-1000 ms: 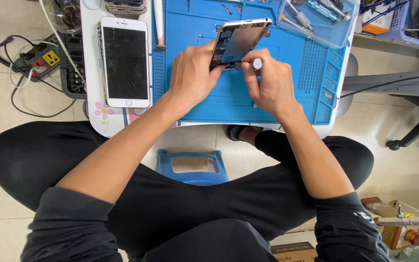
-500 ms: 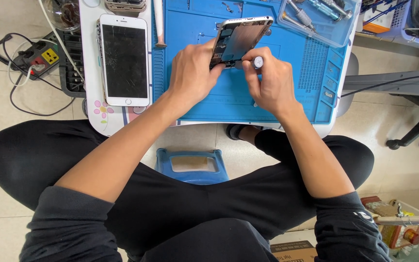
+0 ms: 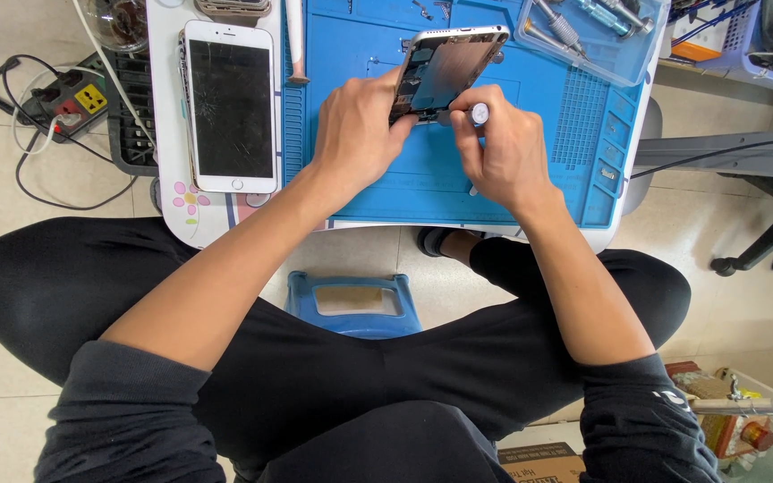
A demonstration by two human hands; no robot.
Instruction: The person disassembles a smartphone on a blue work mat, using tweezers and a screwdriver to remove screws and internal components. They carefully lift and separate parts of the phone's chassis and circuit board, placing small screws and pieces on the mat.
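Bright even daylight, soft faint shadows, sharp focus throughout, mild wide-angle bending at edges.

- A white phone with a cracked screen (image 3: 228, 105) lies left of the hands.
- A clear tray of tools (image 3: 594, 36) sits up and right of them.
- A power strip (image 3: 73, 94) lies far left.
- A blue stool (image 3: 353, 304) stands below.
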